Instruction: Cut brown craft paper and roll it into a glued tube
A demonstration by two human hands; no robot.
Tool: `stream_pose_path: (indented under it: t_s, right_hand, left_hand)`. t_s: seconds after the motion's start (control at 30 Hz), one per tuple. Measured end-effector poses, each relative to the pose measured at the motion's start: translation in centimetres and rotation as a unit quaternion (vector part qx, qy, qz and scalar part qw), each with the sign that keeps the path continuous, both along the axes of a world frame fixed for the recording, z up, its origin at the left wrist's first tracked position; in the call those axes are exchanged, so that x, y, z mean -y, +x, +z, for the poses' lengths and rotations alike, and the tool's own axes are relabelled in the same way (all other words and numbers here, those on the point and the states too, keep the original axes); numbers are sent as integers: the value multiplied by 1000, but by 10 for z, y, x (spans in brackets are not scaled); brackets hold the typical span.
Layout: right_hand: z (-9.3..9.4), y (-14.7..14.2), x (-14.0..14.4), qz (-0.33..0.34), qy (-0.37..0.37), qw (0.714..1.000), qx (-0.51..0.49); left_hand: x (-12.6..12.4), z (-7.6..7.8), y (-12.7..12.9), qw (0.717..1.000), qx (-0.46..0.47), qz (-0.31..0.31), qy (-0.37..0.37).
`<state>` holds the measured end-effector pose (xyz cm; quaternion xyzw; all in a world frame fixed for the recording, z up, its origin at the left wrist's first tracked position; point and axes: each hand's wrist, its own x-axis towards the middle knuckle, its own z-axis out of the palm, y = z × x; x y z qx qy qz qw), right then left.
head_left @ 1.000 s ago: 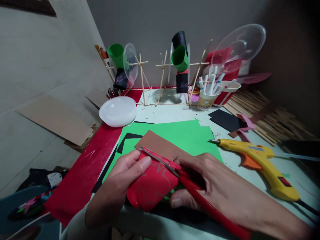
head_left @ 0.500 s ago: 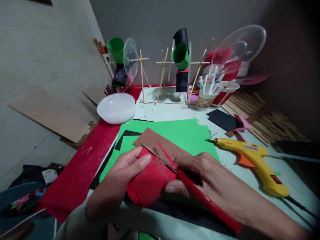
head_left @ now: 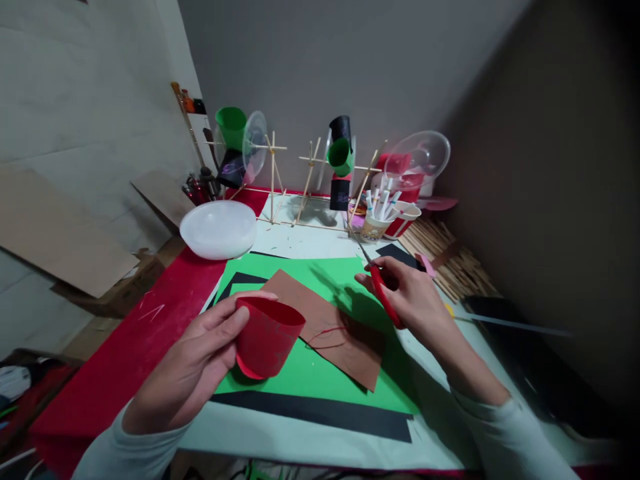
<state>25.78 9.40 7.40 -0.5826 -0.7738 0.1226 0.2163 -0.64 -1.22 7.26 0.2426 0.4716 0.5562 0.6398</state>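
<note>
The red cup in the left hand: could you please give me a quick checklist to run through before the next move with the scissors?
1. Left hand has a firm hold on the red cup: ok.
2. Right hand holds the scissors: ok.
3. Scissor blades clear of the cup and the fingers: ok, they point away toward the back.
4. Blades open or shut: cannot tell.
5. Red trimming off the cup: ok, it lies on the brown card.
6. Cup rim cut evenly: cannot tell.
</note>
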Motion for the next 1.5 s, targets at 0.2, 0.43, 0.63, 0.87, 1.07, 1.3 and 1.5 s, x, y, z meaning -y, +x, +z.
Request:
stream_pose_path:
  t_s: [0.2,0.43,0.63,0.87,1.07,1.3,1.5]
  right_hand:
    - [4,-14,-29,-11,24,988,150]
    - [-10,-40,-70,-20,32,972,232]
    - [-6,-45,-59,28,28,978,207]
    - [43,-66,42,326,-40,938,-110]
    - [34,-71,74,403,-63,902,-141]
    - [21,-63,86,359,19,920,-158]
    - [1,-93,89,265,256,918,-148]
  left_hand:
    - [1,-5,-10,994,106,3,31]
    - [5,-11,-11,994,45,-35,89]
    - [9,-9,-8,991,-48,-58,111]
    - [7,-24,-16,969,-82,-188,138]
    - [3,-27,-15,945,-11,-246,213]
    - [8,-15,-2,978,83,-116,152]
    - [13,-11,24,987,141,55,60]
